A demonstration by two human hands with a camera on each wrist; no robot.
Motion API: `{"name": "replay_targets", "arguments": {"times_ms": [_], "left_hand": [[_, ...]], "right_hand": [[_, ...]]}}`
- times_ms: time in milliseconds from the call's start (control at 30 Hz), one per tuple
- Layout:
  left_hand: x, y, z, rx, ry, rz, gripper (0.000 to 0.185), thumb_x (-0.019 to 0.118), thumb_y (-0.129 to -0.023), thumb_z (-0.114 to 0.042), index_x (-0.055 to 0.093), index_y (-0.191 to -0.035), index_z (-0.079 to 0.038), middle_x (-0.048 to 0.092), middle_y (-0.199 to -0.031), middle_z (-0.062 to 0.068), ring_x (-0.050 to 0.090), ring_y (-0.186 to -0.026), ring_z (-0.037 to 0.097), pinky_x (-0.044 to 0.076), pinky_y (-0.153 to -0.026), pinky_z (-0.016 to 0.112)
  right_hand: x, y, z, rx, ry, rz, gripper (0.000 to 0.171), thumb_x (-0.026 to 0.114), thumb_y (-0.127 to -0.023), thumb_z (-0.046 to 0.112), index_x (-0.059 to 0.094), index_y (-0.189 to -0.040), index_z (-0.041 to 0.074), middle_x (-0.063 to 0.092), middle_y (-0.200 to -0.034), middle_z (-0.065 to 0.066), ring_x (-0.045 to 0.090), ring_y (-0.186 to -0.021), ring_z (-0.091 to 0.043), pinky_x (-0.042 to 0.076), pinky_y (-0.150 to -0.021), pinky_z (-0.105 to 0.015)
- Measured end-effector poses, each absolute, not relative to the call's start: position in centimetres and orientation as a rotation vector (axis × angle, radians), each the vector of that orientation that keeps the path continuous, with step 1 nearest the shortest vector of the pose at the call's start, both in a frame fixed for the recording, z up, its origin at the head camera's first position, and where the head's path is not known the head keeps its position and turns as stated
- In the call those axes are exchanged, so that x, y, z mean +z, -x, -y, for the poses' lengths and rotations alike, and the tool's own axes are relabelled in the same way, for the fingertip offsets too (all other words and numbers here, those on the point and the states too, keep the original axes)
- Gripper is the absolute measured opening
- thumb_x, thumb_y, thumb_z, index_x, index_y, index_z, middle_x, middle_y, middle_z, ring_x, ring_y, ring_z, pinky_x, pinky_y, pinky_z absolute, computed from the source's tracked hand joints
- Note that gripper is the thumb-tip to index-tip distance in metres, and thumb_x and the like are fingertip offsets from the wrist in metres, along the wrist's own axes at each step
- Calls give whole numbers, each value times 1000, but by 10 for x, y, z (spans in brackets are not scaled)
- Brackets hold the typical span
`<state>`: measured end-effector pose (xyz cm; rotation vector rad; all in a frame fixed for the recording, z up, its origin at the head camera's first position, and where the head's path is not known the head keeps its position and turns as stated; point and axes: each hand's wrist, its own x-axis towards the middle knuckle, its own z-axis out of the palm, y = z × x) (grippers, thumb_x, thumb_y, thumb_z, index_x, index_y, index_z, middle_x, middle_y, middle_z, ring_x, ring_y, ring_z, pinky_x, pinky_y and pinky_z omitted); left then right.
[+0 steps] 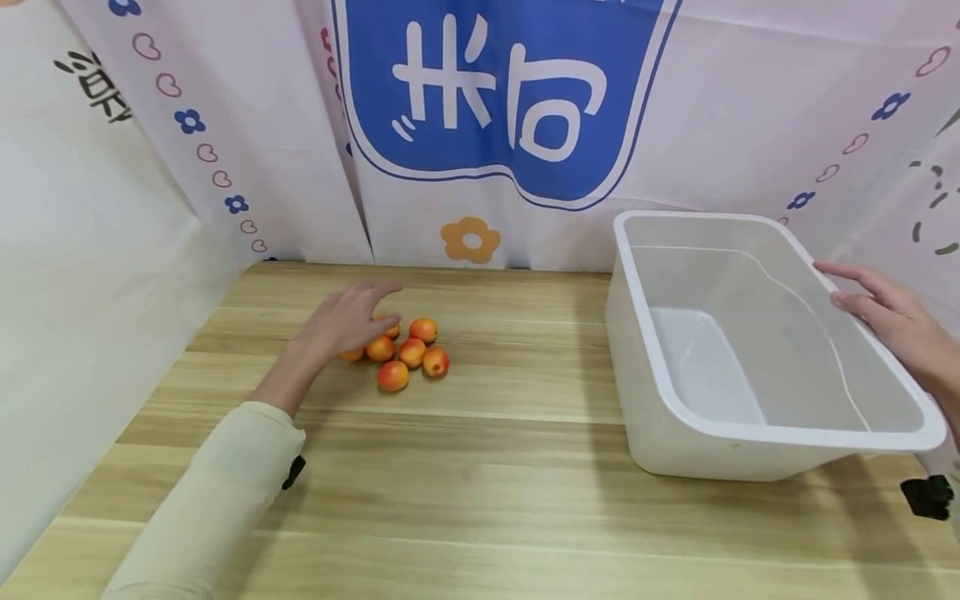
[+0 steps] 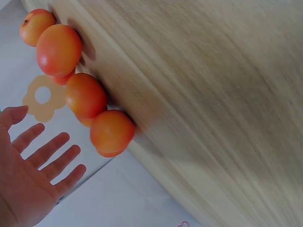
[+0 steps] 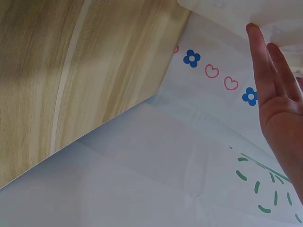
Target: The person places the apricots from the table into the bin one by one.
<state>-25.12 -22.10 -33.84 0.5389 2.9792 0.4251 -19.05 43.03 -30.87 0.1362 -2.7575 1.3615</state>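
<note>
Bare worktop [image 1: 510,467] lies open between the fruit cluster [image 1: 405,354] near the back edge and the white tub [image 1: 750,433] filling the right side.

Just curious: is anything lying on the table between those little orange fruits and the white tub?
Nothing visible: bare table lies between the fruits and the tub. The left hand hovers over the fruits.

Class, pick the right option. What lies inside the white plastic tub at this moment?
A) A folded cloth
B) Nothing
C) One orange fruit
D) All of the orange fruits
B: the head view shows the white tub with a bare floor, while the orange fruits lie in a cluster on the wooden table by the left hand.
</note>
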Motion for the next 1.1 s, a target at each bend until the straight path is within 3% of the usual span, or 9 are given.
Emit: {"name": "replay_targets", "arguments": {"times_ms": [367, 1100], "left_hand": [[-358, 275, 219, 701, -627, -2865, 49, 68, -99, -16, 57, -143, 3, 62, -137, 28, 55, -129, 48, 45, -107, 62], [-364, 288, 198, 764, -587, -2669, 41, 75, -97, -18, 67, -132, 3, 67, -131, 23, 63, -119, 40, 49, -105, 53]], "right_hand": [[-309, 187, -425, 1381, -96, 2749, 50, 40, -113, 29, 34, -163, 32, 53, -110, 38, 69, -76, 0, 61, -54, -32], [-310, 184, -421, 1406, -35, 2771, 52, 40, -113, 35, 29, -164, 36, 50, -115, 34, 70, -79, -1, 62, -59, -33]]}}
